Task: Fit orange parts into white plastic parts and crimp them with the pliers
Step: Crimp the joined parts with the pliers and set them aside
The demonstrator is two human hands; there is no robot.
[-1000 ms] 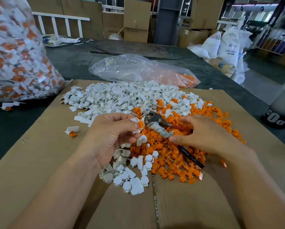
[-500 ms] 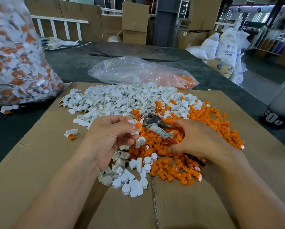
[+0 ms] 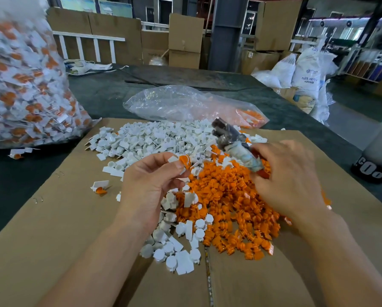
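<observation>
Pliers (image 3: pixel 232 141) have lifted clear of the orange pile (image 3: pixel 230 209) since a second ago, handles clenched in our right grip (image 3: pixel 289 176). Our left grip (image 3: pixel 150 185) pinches the white part (image 3: pixel 173 159) with its orange insert (image 3: pixel 185 161) nearby; we judge crimping comes next.

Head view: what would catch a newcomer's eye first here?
The heap of orange parts in the middle of the cardboard, with white parts piled behind and left of it, strikes first. Above it the right hand grips pliers while the left hand pinches an orange-and-white piece. A big bag of such pieces fills the far left.
</observation>
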